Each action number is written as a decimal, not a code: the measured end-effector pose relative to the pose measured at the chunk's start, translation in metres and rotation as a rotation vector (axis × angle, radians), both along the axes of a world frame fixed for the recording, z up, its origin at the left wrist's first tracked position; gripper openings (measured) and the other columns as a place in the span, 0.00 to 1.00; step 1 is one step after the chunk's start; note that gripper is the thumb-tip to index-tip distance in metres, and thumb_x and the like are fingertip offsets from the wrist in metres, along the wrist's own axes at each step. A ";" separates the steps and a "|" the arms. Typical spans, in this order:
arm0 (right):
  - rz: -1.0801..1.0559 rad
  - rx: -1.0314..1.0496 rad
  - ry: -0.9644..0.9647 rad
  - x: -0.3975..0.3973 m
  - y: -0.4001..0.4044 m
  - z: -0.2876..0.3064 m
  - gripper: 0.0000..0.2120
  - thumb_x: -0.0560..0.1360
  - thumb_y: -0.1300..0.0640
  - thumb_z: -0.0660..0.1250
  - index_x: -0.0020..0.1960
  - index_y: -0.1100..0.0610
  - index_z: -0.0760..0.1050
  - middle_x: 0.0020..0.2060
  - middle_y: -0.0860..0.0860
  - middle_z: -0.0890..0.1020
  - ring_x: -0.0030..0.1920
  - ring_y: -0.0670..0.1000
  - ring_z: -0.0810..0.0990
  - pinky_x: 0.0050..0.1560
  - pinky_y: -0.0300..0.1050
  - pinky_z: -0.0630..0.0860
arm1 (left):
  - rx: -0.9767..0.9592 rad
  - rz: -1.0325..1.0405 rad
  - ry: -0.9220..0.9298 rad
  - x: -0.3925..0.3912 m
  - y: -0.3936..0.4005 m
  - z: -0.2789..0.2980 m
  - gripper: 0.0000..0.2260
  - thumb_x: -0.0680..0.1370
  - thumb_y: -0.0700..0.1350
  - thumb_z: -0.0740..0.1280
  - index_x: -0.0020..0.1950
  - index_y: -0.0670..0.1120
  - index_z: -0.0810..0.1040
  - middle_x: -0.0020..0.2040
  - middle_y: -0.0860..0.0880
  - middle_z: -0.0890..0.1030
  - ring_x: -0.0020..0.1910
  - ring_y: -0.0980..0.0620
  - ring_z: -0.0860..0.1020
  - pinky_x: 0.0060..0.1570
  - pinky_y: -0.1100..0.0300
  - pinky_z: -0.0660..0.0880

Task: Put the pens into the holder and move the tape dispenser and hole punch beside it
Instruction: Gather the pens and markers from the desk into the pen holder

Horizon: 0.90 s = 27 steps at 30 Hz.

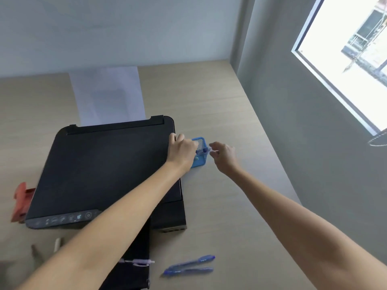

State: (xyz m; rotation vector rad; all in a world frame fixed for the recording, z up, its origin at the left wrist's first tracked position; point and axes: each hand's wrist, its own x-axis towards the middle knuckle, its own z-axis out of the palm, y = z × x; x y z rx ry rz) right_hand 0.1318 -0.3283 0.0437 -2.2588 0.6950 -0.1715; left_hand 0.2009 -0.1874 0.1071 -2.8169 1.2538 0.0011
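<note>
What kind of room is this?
Probably a home office or study corner: a black printer loaded with paper sits on a wooden desk, with pens and a blue pen holder.

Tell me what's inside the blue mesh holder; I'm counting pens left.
The blue mesh holder shows no pens in its visible part; a pen is held across it by the left hand, which covers part.

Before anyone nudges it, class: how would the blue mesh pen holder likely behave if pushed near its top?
The blue mesh holder looks like thin open mesh, so it is probably light. It stands upright on a small base on the smooth desk, so a high push may tip it, while a low one would likely slide it.
</note>
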 end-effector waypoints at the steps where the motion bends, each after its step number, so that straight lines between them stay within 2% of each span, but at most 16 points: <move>1: -0.021 0.015 -0.025 -0.012 0.003 -0.001 0.12 0.74 0.63 0.65 0.56 0.59 0.78 0.50 0.58 0.84 0.49 0.58 0.82 0.54 0.50 0.74 | -0.165 -0.045 0.001 -0.014 0.013 0.010 0.07 0.77 0.45 0.68 0.54 0.47 0.80 0.49 0.48 0.83 0.54 0.45 0.76 0.57 0.51 0.69; 3: -0.027 -0.002 -0.073 -0.045 0.013 -0.008 0.11 0.73 0.61 0.67 0.55 0.56 0.79 0.48 0.55 0.84 0.42 0.52 0.81 0.52 0.47 0.75 | -0.459 -0.185 0.062 -0.052 0.049 0.023 0.06 0.75 0.41 0.71 0.51 0.45 0.82 0.45 0.47 0.84 0.47 0.45 0.80 0.48 0.53 0.76; 5: 0.106 -0.072 -0.053 -0.088 0.028 -0.022 0.07 0.71 0.61 0.69 0.49 0.55 0.80 0.41 0.53 0.85 0.36 0.47 0.77 0.45 0.42 0.74 | -0.527 -0.316 0.171 -0.097 0.093 0.017 0.04 0.74 0.39 0.72 0.48 0.44 0.82 0.43 0.48 0.83 0.42 0.48 0.80 0.43 0.56 0.79; 8: 0.434 0.003 0.157 -0.152 0.062 -0.045 0.06 0.71 0.57 0.71 0.47 0.54 0.81 0.39 0.52 0.84 0.35 0.46 0.78 0.42 0.40 0.76 | -0.251 -0.294 0.434 -0.155 0.149 -0.020 0.05 0.78 0.42 0.65 0.50 0.45 0.80 0.46 0.47 0.82 0.46 0.48 0.81 0.46 0.54 0.80; 10: 0.581 0.026 0.302 -0.178 0.083 -0.058 0.09 0.71 0.54 0.71 0.51 0.53 0.80 0.42 0.52 0.82 0.38 0.48 0.79 0.44 0.42 0.77 | -0.091 -0.240 0.440 -0.184 0.174 -0.051 0.04 0.77 0.44 0.67 0.49 0.47 0.80 0.46 0.48 0.82 0.45 0.49 0.81 0.43 0.55 0.80; 11: 0.619 0.018 0.341 -0.186 0.091 -0.063 0.11 0.70 0.53 0.71 0.51 0.53 0.80 0.43 0.52 0.80 0.39 0.50 0.78 0.45 0.43 0.76 | -0.032 -0.213 0.436 -0.196 0.182 -0.064 0.02 0.74 0.44 0.70 0.46 0.49 0.81 0.42 0.50 0.82 0.42 0.51 0.82 0.38 0.57 0.80; 13: 0.673 -0.017 0.373 -0.195 0.105 -0.069 0.11 0.67 0.52 0.72 0.48 0.53 0.79 0.43 0.53 0.76 0.41 0.55 0.77 0.45 0.45 0.74 | 0.093 -0.180 0.410 -0.214 0.193 -0.084 0.09 0.63 0.46 0.80 0.38 0.51 0.81 0.35 0.54 0.81 0.34 0.56 0.82 0.27 0.62 0.78; 15: 0.703 -0.070 0.378 -0.199 0.114 -0.072 0.11 0.68 0.52 0.71 0.48 0.54 0.78 0.45 0.55 0.74 0.46 0.58 0.76 0.45 0.48 0.74 | 0.189 -0.126 0.342 -0.221 0.198 -0.099 0.16 0.51 0.50 0.84 0.32 0.52 0.80 0.29 0.55 0.79 0.28 0.59 0.80 0.20 0.66 0.73; 19: 0.714 -0.264 0.388 -0.206 0.111 -0.076 0.10 0.74 0.55 0.63 0.52 0.60 0.75 0.52 0.58 0.75 0.55 0.58 0.74 0.51 0.52 0.73 | 0.264 -0.029 0.347 -0.224 0.197 -0.111 0.21 0.46 0.54 0.84 0.28 0.48 0.79 0.27 0.51 0.78 0.26 0.56 0.79 0.18 0.68 0.71; 21: 0.714 -0.370 0.425 -0.213 0.102 -0.079 0.11 0.76 0.55 0.60 0.54 0.60 0.71 0.55 0.58 0.73 0.58 0.58 0.72 0.54 0.54 0.72 | 0.292 -0.016 0.320 -0.226 0.194 -0.108 0.20 0.48 0.53 0.85 0.28 0.46 0.79 0.28 0.49 0.78 0.27 0.54 0.79 0.19 0.66 0.73; 22: 0.702 -0.399 0.445 -0.217 0.097 -0.079 0.11 0.77 0.55 0.59 0.55 0.60 0.70 0.56 0.58 0.72 0.59 0.58 0.71 0.55 0.54 0.73 | 0.315 -0.026 0.314 -0.227 0.193 -0.105 0.18 0.53 0.51 0.84 0.32 0.46 0.80 0.31 0.48 0.80 0.30 0.53 0.81 0.22 0.64 0.75; 23: 0.683 -0.397 0.464 -0.220 0.091 -0.079 0.10 0.78 0.56 0.58 0.55 0.60 0.70 0.57 0.58 0.72 0.59 0.58 0.71 0.55 0.54 0.72 | 0.330 -0.001 0.370 -0.227 0.191 -0.098 0.14 0.63 0.48 0.81 0.40 0.45 0.80 0.38 0.47 0.82 0.37 0.50 0.83 0.29 0.59 0.79; 24: 0.660 -0.369 0.473 -0.223 0.086 -0.079 0.09 0.78 0.57 0.57 0.54 0.60 0.69 0.56 0.59 0.73 0.58 0.58 0.72 0.54 0.53 0.72 | 0.348 0.046 0.414 -0.227 0.186 -0.092 0.09 0.73 0.45 0.73 0.48 0.45 0.76 0.47 0.46 0.82 0.46 0.47 0.83 0.39 0.54 0.80; 25: 0.622 -0.315 0.471 -0.224 0.080 -0.077 0.06 0.78 0.58 0.57 0.52 0.59 0.69 0.54 0.59 0.74 0.56 0.58 0.73 0.52 0.52 0.71 | 0.348 0.068 0.451 -0.226 0.182 -0.088 0.06 0.79 0.42 0.66 0.52 0.46 0.70 0.53 0.44 0.80 0.52 0.44 0.82 0.47 0.50 0.79; 27: 0.509 -0.166 0.442 -0.226 0.066 -0.068 0.03 0.78 0.59 0.58 0.45 0.55 0.66 0.47 0.60 0.78 0.46 0.58 0.76 0.43 0.49 0.68 | 0.241 0.062 0.509 -0.218 0.173 -0.066 0.04 0.82 0.43 0.60 0.51 0.48 0.65 0.55 0.45 0.80 0.53 0.42 0.81 0.49 0.48 0.77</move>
